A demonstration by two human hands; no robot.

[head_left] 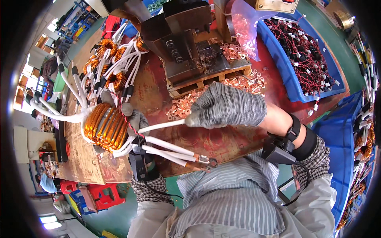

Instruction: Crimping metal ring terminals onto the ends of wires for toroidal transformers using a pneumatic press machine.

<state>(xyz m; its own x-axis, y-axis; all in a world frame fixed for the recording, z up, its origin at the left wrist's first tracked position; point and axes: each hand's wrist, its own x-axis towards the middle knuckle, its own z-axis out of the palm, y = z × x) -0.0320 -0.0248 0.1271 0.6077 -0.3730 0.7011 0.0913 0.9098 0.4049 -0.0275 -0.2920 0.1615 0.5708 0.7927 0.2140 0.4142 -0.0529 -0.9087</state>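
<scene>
On the left, the left hand (135,119) in a grey knit glove is curled around a round coil of shiny orange copper wire (105,126), holding it just above the worn red-brown table (222,139); the coil hides most of its fingers. To the right, the right hand (226,106), also gloved, reaches across with fingers pressed together, pinching the end of one white-sleeved wire lead (162,126) from the coil. Its fingertips are hard to make out.

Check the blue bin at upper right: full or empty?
Full. The blue bin holds a heap of red-wired parts across its whole floor.
</scene>
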